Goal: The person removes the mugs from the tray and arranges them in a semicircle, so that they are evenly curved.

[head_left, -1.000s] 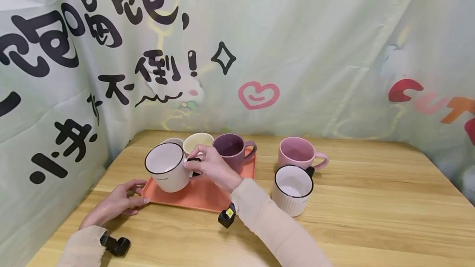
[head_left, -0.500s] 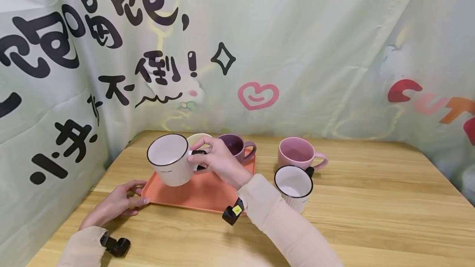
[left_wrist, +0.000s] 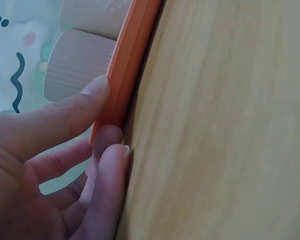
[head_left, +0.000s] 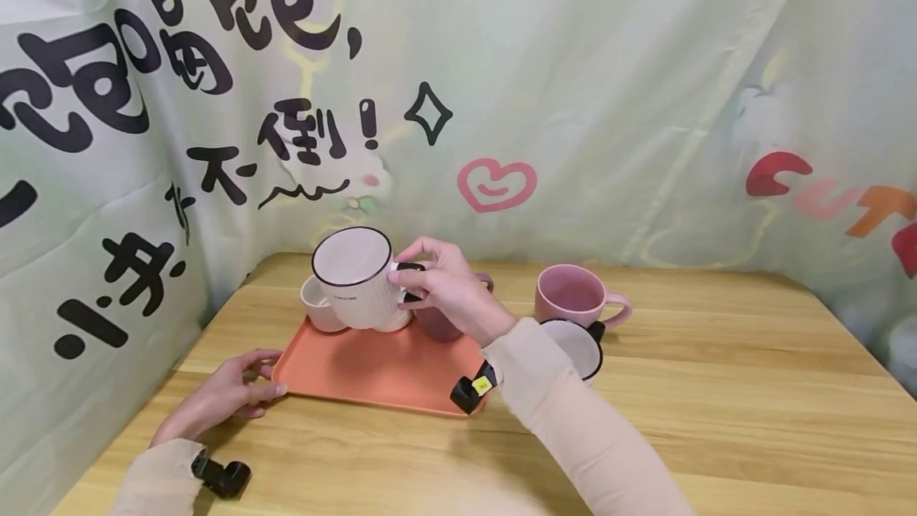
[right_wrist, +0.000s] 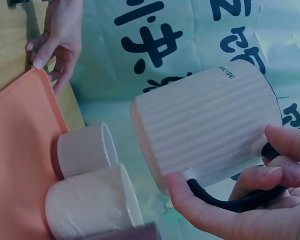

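By its black handle, my right hand (head_left: 454,287) grips a white ribbed mug (head_left: 356,297) with a black rim. The mug hangs upright above the orange tray (head_left: 365,377), its base clear of the tray in the right wrist view. My left hand (head_left: 220,392) pinches the tray's near left corner, thumb on the rim and fingers at its outer edge, as the left wrist view shows. Along the tray's back stand a small ribbed cup (right_wrist: 86,151), a cream cup (right_wrist: 90,202) and a purple mug (head_left: 438,326). The held mug and right hand partly cover these in the head view.
Right of the tray, a pink mug (head_left: 571,297) stands on the wooden table (head_left: 745,388). In front of it is another white mug (head_left: 576,349) with a black rim, partly hidden by the right sleeve. A printed curtain (head_left: 609,102) hangs behind and along the left side.
My right hand has lifted the white mug off the tray's front left, moving it up, back and to the right. My left hand has stayed at the tray corner.
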`<control>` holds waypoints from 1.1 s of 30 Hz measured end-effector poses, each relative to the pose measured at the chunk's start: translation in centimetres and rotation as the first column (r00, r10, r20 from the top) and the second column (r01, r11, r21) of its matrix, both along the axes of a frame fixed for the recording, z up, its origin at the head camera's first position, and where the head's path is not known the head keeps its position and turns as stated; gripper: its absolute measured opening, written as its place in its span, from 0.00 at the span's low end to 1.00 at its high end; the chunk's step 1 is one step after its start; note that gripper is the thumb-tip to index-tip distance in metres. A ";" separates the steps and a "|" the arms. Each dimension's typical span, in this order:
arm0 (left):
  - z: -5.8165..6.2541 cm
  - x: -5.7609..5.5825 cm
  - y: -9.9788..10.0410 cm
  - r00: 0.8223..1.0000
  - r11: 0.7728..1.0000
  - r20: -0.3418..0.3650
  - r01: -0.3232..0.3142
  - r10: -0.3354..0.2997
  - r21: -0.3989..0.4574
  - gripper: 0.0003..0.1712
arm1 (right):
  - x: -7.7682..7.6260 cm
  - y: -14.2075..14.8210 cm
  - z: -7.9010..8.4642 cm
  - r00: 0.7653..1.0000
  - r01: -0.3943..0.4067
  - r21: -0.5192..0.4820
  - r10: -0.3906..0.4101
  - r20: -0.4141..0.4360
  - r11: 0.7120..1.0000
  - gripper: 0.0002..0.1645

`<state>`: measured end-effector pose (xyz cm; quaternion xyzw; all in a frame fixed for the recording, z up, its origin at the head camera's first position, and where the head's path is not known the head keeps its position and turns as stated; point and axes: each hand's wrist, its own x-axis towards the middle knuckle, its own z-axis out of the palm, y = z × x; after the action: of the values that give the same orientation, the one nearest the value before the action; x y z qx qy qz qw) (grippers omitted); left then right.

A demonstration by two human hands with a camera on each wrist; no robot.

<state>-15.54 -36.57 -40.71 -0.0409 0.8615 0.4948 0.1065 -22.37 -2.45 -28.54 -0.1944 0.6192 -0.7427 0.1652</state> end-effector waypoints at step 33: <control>-0.2 0.1 -0.1 1.000 1.000 -0.003 0.001 -0.001 -0.004 0.41 | -0.9 7.5 2.2 0.992 0.125 0.015 -0.125 -0.034 0.992 0.09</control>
<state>-15.49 -36.66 -40.91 -0.0400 0.8626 0.4931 0.1056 -23.24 5.01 -26.35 -0.1659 0.6392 -0.7429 0.1098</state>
